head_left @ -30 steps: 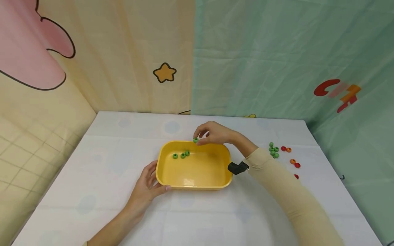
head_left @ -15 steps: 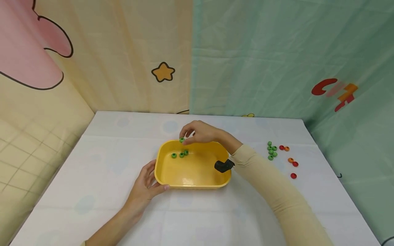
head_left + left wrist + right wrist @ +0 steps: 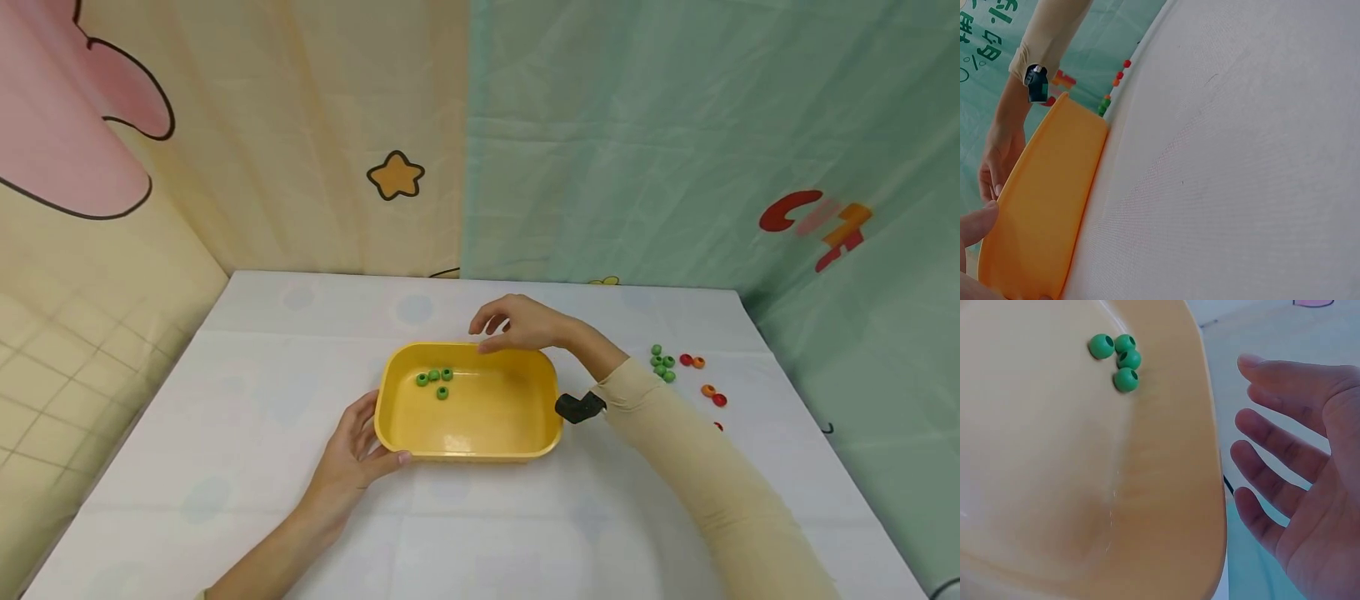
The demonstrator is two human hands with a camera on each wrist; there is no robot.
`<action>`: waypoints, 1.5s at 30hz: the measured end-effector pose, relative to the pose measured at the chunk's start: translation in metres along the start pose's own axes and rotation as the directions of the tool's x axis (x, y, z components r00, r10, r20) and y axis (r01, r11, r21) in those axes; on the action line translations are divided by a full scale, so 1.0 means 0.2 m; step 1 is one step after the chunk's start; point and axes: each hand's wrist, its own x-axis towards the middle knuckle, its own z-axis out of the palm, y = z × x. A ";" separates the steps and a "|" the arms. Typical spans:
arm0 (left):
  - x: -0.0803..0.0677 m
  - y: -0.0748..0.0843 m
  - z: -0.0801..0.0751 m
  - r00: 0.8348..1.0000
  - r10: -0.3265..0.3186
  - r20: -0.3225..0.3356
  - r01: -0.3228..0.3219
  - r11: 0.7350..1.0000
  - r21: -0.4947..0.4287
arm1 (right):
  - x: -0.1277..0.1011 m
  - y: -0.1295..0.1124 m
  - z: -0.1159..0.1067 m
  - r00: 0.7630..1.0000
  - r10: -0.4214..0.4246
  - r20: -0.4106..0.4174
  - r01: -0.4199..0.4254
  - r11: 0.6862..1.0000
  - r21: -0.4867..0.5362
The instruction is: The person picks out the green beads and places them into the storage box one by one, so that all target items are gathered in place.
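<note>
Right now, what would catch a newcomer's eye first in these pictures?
The yellow tray at the table's middle, with four green beads in its far left corner. The left hand holds its near left corner; the right hand hovers, holding nothing, over the far rim. Loose beads lie to the right.

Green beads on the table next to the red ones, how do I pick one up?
Pinch one green bead across its round sides, with fingertips coming from above. The far one in the cluster sits a little apart, so it looks the easiest to reach.
</note>
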 end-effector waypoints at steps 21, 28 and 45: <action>0.00 -0.02 -0.01 1.000 -0.005 -0.020 0.006 1.000 0.016 | -0.31 0.16 -0.11 0.982 0.164 -0.089 -0.158 0.985 0.072; 0.01 -0.03 -0.01 0.999 -0.016 -0.028 0.017 1.000 0.017 | -0.39 0.23 -0.13 0.977 0.177 -0.118 -0.169 0.983 0.075; 0.00 -0.02 0.01 1.000 0.006 -0.013 -0.006 1.000 0.002 | -0.63 0.37 -0.18 0.946 0.257 -0.196 -0.250 0.966 0.059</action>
